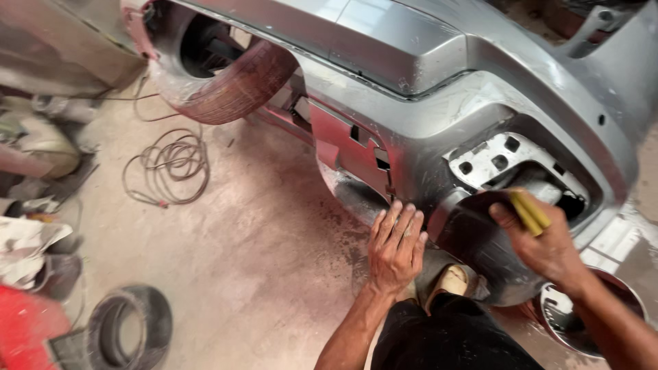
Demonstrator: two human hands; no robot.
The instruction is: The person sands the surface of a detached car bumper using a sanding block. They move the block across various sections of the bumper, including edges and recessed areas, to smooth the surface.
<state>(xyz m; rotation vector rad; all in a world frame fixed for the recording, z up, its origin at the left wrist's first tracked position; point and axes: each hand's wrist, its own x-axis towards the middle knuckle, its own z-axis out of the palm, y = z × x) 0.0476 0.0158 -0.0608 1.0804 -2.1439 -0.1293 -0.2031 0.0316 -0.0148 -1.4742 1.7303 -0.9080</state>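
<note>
A grey car bumper [425,103] fills the upper right, with a dark wet lower corner [473,240]. My left hand [396,247] lies flat with fingers spread against the bumper's lower edge. My right hand [541,236] grips a folded yellow sanding sheet [529,211] pressed on the dark corner, just below a white bracket with square holes [497,161].
A dusty wheel [233,85] sits in the arch at the top. Coiled cable [171,164] lies on the concrete floor. An old tyre [130,329] and red object [24,329] are at lower left. A metal basin [569,318] stands under my right arm, beside my sandal [449,282].
</note>
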